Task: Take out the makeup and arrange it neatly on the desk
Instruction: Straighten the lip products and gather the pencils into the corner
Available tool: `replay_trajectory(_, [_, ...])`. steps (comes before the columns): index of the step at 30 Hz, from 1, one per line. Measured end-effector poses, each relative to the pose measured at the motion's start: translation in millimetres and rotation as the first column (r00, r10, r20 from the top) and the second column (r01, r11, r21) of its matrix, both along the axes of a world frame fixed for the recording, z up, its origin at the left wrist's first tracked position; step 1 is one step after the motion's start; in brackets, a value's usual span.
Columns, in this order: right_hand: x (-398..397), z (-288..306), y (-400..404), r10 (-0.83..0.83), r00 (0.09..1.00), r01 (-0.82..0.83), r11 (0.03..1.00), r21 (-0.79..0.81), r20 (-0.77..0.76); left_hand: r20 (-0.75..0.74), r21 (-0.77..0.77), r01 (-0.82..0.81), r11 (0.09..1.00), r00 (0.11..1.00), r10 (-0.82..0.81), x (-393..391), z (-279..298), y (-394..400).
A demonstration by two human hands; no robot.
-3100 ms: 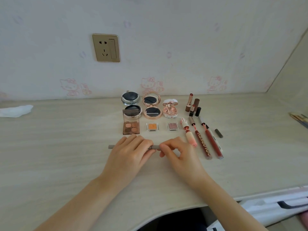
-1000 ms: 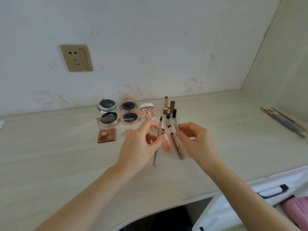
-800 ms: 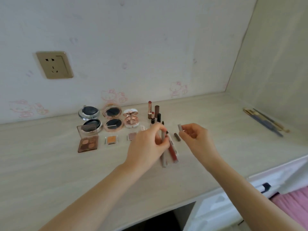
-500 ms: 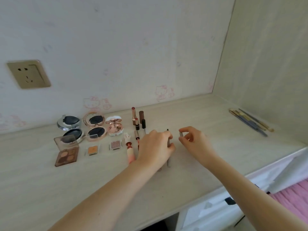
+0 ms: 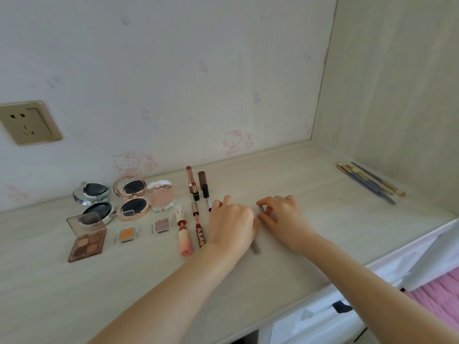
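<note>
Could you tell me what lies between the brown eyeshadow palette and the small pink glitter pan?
In the head view, one small orange eyeshadow pan lies between the brown eyeshadow palette and the pink glitter pan.

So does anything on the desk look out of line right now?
The makeup sits in tidy rows. Only the bundle of blue and gold brushes lies apart by the right wall, angled, away from the rest. Nothing looks spilled or broken.
</note>
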State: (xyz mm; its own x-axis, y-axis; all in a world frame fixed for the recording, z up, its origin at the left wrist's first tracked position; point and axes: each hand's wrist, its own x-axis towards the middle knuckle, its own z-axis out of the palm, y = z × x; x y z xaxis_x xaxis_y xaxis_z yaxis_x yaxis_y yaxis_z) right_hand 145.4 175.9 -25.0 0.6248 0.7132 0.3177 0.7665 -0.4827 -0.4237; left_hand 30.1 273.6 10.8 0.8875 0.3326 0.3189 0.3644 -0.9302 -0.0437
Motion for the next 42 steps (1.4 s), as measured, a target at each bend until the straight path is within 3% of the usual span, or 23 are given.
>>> replay_trajectory(4, [-2.5,-3.6,4.6,0.026,1.0,-0.026,0.999,-0.035,0.001,0.101,0.068,0.152,0.986,0.982,-0.158,-21.9,-5.3,-3.1])
replay_trajectory(8, [-4.7,-4.8,9.3,0.019,1.0,-0.019,0.999,-0.038,-0.003,-0.004,-0.064,0.195,0.979,0.981,-0.195,-44.6,-18.3,-1.2])
replay_trajectory(12, [-8.6,-4.2,15.2,0.034,0.999,-0.033,0.995,-0.09,0.009,0.025,-0.079,0.226,0.971,0.974,-0.225,-53.8,-18.9,3.0])
replay_trajectory(17, [-12.3,-4.6,22.3,0.091,0.994,-0.096,0.99,-0.104,-0.053,0.094,-0.087,0.239,0.967,0.968,-0.231,-55.3,-21.4,6.3])
replay_trajectory(28, [-21.7,-4.3,33.3,0.191,0.981,-0.193,0.978,-0.077,-0.025,0.115,-0.035,0.168,0.985,0.98,-0.163,-62.7,-14.4,7.9])
replay_trajectory(42, [-8.6,10.2,4.1,0.177,0.983,-0.18,0.982,-0.051,-0.051,0.151,-0.059,0.189,0.98,0.972,-0.179,-54.8,-10.7,7.5])
